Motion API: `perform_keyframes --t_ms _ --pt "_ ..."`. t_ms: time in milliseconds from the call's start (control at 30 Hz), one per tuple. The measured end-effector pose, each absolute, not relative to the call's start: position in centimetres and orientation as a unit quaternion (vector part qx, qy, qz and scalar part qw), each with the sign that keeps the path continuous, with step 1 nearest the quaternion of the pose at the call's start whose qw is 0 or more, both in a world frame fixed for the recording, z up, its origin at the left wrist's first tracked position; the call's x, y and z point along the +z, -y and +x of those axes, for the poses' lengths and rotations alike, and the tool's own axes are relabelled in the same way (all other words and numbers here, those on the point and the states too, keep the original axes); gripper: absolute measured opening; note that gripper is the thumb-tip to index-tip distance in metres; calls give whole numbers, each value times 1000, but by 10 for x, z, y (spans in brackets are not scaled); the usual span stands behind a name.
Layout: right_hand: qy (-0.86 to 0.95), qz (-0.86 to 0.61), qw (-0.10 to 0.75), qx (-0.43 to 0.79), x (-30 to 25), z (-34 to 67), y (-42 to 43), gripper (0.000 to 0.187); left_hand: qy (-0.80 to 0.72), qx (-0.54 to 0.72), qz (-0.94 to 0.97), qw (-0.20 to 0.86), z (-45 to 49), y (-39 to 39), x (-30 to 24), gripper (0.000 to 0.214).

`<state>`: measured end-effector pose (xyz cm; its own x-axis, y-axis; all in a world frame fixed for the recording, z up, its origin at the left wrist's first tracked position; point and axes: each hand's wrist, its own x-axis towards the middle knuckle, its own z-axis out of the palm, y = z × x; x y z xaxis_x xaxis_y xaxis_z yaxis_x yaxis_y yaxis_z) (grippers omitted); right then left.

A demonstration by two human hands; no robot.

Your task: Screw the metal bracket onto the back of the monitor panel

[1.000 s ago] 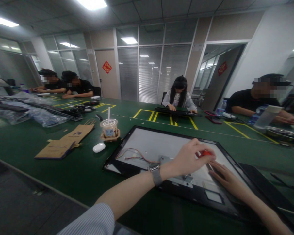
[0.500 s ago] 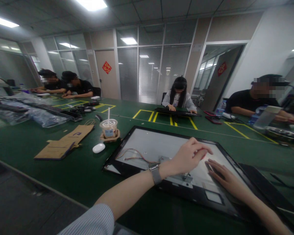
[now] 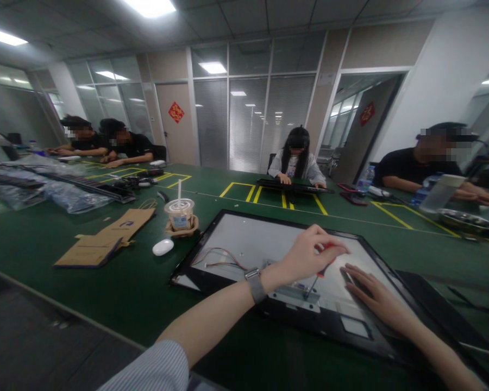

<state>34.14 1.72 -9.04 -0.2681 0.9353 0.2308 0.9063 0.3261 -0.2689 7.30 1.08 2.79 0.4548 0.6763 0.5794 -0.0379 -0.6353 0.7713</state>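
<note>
- I see the green surface (image 3: pixel 122 298), and the black-framed panel (image 3: pixel 256 239) lies flat on it, close to the near edge, with its grey back facing up.
- My left hand (image 3: pixel 312 252) is above the panel and has the fingers closed around the red handle of a screwdriver (image 3: pixel 321 273).
- The screwdriver stands tilted; its shaft goes down to the metal bracket (image 3: pixel 293 300), near the panel's near edge. The tip is too small for me to tell if it sits in a screw.
- My right hand (image 3: pixel 369 288) is open and grips nothing, palm down, with its fingers laid on the panel, toward the right edge.
- Thin wires (image 3: pixel 224 253) lie on the panel, toward its left edge.
- A cup with a straw (image 3: pixel 181 213) stands in a cardboard holder (image 3: pixel 188 228), just beside the panel's far left corner. A small white object (image 3: pixel 163 247) is near it.
- A flat paper bag (image 3: pixel 106 237) lies further left, toward the near edge of the surface.
- At the far edge, a co-worker (image 3: pixel 296 160) has hands on another dark panel (image 3: pixel 295 186).
</note>
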Motion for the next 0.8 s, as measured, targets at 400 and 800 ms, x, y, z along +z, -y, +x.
perform_keyframes --t_ms 400,800 --pt "776 -618 123 9 -99 330 -36 57 -222 440 773 398 66 -13 34 23" --pt "737 -672 67 -7 -102 305 -62 58 -192 436 757 446 67 -18 32 29"
